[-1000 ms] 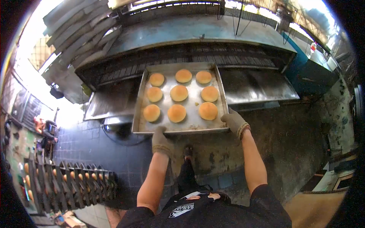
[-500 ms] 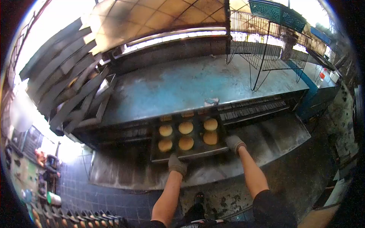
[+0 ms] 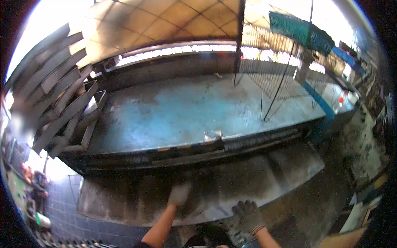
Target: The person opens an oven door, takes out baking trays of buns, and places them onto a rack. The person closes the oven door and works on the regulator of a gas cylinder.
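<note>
My right hand point(image 3: 248, 215), in a grey knitted work glove, is in front of the ledge with its fingers spread and nothing in it. Blurred by motion, my gloved left hand point(image 3: 180, 194) hovers above the dark metal ledge point(image 3: 273, 173); its fingers cannot be made out. Beyond both hands runs the long dark slot point(image 3: 194, 157) of the oven, under its blue-grey metal top point(image 3: 173, 115). Faint tan shapes show inside the slot, too dim to make out fully. A small white crumpled piece point(image 3: 213, 135) lies at the top's front edge.
Dark metal trays point(image 3: 58, 91) are stacked askew at the left. On the right stand a wire rack point(image 3: 273, 82) and a green plastic crate point(image 3: 300, 31). A bottle with a red part point(image 3: 341, 99) is farther right. People point(image 3: 37, 182) are at the far left.
The tray of round buns, held at the ledge by both hands, has gone from the ledge into the slot. Both hands have let go and drawn back; the view has shifted.
</note>
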A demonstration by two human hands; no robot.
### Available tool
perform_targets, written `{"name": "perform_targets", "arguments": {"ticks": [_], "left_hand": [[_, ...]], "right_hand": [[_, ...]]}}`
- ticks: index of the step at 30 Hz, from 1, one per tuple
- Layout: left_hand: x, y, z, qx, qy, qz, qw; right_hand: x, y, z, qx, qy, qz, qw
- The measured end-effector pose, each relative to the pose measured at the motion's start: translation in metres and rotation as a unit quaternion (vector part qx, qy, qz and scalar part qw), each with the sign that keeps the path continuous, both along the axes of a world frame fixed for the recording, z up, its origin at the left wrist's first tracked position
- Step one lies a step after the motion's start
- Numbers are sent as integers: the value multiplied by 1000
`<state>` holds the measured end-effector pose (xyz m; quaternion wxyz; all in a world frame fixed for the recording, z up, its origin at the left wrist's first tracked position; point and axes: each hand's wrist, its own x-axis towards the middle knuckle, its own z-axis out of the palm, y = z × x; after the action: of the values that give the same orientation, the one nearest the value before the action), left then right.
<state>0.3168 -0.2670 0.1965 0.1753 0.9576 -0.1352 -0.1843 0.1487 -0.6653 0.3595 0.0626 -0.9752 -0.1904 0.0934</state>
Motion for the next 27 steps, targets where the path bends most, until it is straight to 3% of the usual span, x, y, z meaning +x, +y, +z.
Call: {"name": "perform_targets", "arguments": {"ticks": [1, 2, 4, 5, 6, 8, 10, 11, 13, 15, 16, 17, 20, 22, 26, 27], "left_hand": [[-69, -35, 103, -69, 61, 218, 972], [-112, -36, 132, -79, -55, 90, 991], [-154, -44, 138, -73, -171, -2, 982], [-169, -41, 148, -21, -206, -31, 978], [-192, -29, 161, 42, -226, -70, 971], [-208, -9, 169, 102, -213, -40, 971], [-194, -16, 170, 151, -243, -9, 958], [-180, -15, 182, 115, -282, 10, 952], [-155, -8, 233, 84, -367, 41, 925], [-112, -3, 266, 128, -434, 46, 890], [-86, 3, 268, 166, -453, 36, 875], [-65, 4, 265, 135, -484, 56, 863], [-14, -4, 282, 88, -502, 93, 855], [5, -8, 284, 76, -487, 114, 863], [71, 17, 221, 104, -521, 114, 839], [83, 23, 202, 114, -572, 113, 804]], "right_hand": [[5, -7, -7, -59, -15, 28, 998], [15, -19, -23, -69, -32, 49, 996], [41, -38, -91, 59, -167, 52, 983], [52, -42, -131, 54, -200, 48, 977], [52, -45, -130, 54, -202, 83, 974], [49, -29, -66, 112, -197, 121, 966], [58, -31, -6, 116, -130, 150, 973], [84, -42, 17, 67, -78, 176, 979], [114, -36, 78, 106, -93, 146, 979], [145, -24, 129, 121, -189, 148, 963], [162, -16, 147, 146, -303, 161, 928], [180, -14, 137, 122, -367, 132, 913], [218, 13, 134, 150, -400, 84, 900], [233, 40, 137, 261, -383, 24, 886], [261, 81, 135, 285, -364, -23, 886], [264, 95, 128, 295, -367, -51, 881]]}}
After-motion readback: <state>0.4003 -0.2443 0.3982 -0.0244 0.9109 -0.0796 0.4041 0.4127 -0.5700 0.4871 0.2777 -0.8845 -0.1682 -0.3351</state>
